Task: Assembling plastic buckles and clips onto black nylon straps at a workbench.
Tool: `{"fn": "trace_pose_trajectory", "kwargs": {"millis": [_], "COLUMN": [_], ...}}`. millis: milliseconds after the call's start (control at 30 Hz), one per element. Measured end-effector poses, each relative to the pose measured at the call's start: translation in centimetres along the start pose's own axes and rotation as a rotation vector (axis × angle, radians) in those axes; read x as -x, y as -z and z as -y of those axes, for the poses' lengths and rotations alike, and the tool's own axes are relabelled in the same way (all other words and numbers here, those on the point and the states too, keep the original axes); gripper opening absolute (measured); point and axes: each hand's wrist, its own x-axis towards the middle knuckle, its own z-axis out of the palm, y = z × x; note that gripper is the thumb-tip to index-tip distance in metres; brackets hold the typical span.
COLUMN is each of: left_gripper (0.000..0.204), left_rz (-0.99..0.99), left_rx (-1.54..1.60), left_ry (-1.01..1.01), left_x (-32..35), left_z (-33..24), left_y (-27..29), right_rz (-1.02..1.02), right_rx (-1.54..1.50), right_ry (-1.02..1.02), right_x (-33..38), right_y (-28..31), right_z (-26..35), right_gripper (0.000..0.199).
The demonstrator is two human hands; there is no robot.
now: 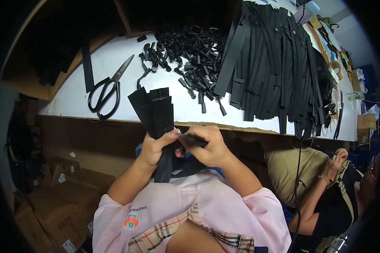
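My left hand (161,145) is closed round a bundle of black zipper strips (153,110). Their cut ends fan upward past the table's front edge, and the lower ends hang down against my shirt. Close beside it, my right hand (208,145) is closed in a pinch on a small dark piece, blurred by motion; its kind cannot be made out. Beyond both hands lies a heap of small black zipper sliders with pulls (198,63) on the white table (126,99).
Black-handled scissors (109,89) lie left of the heap, near a single black strip (87,69). Many long black zipper strips (268,63) hang over the table's front edge on the right. Cardboard boxes (67,202) stand lower left. Another person (321,189) sits at right.
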Motion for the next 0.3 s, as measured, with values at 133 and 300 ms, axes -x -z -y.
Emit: {"fn": "trace_pose_trajectory", "kwargs": {"millis": [133, 300], "left_gripper": [0.014, 0.027], "left_rz": [-0.28, -0.354], "left_rx": [-0.087, -0.093], "left_ry": [0.035, -0.23], "left_x": [-0.1, -0.9], "left_z": [0.6, 1.8], "left_y": [0.0, 2.4], "right_rz": [0.013, -0.104], "right_rx": [0.726, 0.941], "right_ry": [0.535, 0.239], "right_x": [-0.2, -1.8], "right_y": [-0.9, -0.4], "right_z": [0.1, 0.8], "right_gripper": [0.013, 0.041]}}
